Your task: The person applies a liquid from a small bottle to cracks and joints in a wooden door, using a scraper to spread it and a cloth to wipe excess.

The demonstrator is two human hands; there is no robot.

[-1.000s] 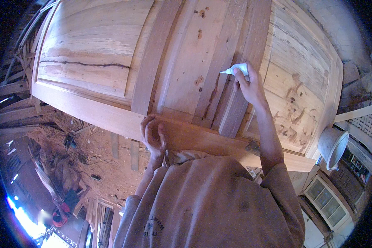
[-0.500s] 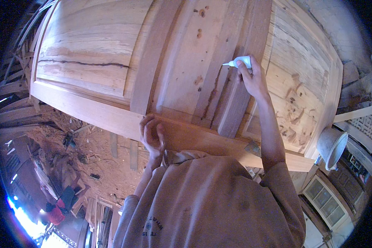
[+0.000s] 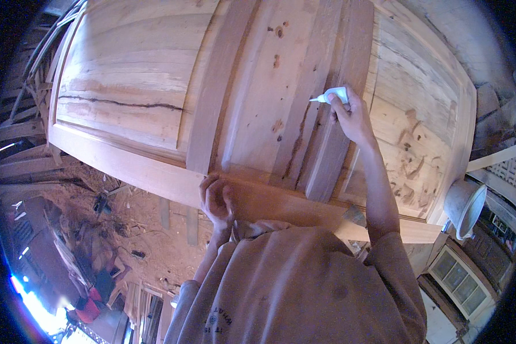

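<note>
A small white squeeze bottle [image 3: 336, 94] with a thin pointed nozzle lies tilted sideways in my right hand [image 3: 355, 117], thumb and fingers closed round it. Its tip points left, at the far end of a dark line [image 3: 298, 137] running along the wood; whether it touches cannot be told. Beneath it is a large panelled wooden door [image 3: 203, 114] lying flat. My left hand [image 3: 217, 199] is loosely curled at the door's near edge, thumb apart from the fingers, with nothing visible in it.
A long dark crack [image 3: 120, 104] crosses the left panel, and dark patches [image 3: 410, 160] mark the right one. A pale bucket [image 3: 465, 207] stands beyond the right edge, near a paned frame [image 3: 458, 278]. Sawdust and scraps cover the floor [image 3: 149, 229]; a person in red [image 3: 89, 308] is at lower left.
The whole scene has shifted slightly down in view. My right hand keeps the bottle at nearly the same spot by the dark line; my left hand stays curled at the edge.
</note>
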